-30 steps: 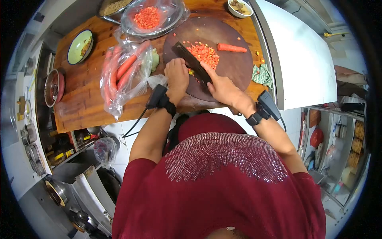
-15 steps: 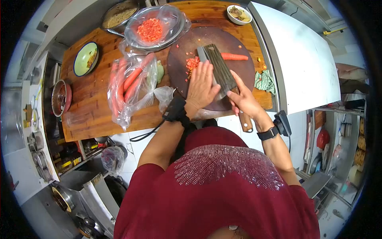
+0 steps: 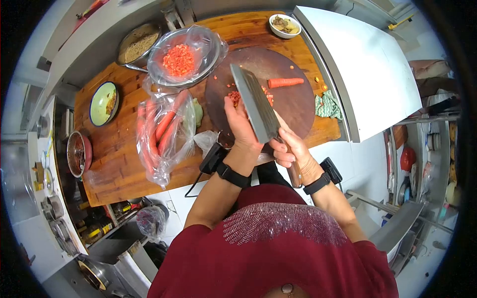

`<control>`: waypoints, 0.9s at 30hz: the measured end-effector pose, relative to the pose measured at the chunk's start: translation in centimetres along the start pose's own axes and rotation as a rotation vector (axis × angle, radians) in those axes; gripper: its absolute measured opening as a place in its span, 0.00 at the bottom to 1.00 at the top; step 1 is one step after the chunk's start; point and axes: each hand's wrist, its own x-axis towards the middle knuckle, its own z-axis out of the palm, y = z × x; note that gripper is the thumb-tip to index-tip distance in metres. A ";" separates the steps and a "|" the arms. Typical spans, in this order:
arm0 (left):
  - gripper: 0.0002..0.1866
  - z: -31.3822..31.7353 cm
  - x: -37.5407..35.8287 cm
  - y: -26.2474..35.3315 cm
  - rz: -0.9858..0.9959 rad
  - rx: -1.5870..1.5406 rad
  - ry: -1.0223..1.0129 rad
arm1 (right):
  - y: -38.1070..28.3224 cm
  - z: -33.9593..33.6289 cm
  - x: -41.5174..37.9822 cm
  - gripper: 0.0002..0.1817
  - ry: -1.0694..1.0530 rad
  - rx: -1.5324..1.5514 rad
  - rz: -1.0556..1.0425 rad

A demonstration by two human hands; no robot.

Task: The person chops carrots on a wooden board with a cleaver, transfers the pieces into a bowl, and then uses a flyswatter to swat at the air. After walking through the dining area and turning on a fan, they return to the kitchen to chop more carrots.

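My right hand [image 3: 294, 153] grips the wooden handle of a cleaver [image 3: 254, 102], whose broad blade is tilted over the round chopping board [image 3: 293, 119]. My left hand [image 3: 241, 126] is at the blade's left side with fingers stretched out; the blade partly hides them. Diced carrot [image 3: 233, 97] lies near my left fingertips, with more bits right of the blade. A peeled carrot piece [image 3: 285, 82] rests on the board, apart from both hands.
Left of the board is a plastic bag of carrots [image 3: 166, 124]. Behind it stands a plastic-lined metal bowl [image 3: 213, 52] with diced carrot [image 3: 179, 60]. A green bowl [image 3: 102, 107], a small white bowl [image 3: 284, 35] and a checked cloth [image 3: 328, 105] also sit on the wooden table [image 3: 119, 164].
The cleaver has shifted left and turned more on edge, away from the carrot piece. My left hand has moved from atop the blade to its left side. The view has shifted slightly.
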 end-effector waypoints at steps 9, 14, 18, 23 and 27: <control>0.30 -3.7 3.9 0.7 -0.028 -0.178 0.024 | -1.0 -4.2 -4.9 0.35 0.278 -0.442 0.084; 0.23 -5.6 6.4 1.2 0.288 0.702 -0.088 | 0.5 -8.4 -7.1 0.36 0.424 -0.508 -0.086; 0.20 -7.0 6.8 2.0 0.888 1.733 -0.311 | 2.0 -10.6 -6.7 0.38 0.575 -0.605 -0.210; 0.41 -9.2 3.5 2.4 0.884 2.061 -0.256 | 3.3 -10.6 -5.8 0.38 0.606 -0.584 -0.237; 0.55 -9.4 2.3 2.0 0.823 2.332 -0.369 | 3.7 -9.2 -4.3 0.38 0.582 -0.568 -0.218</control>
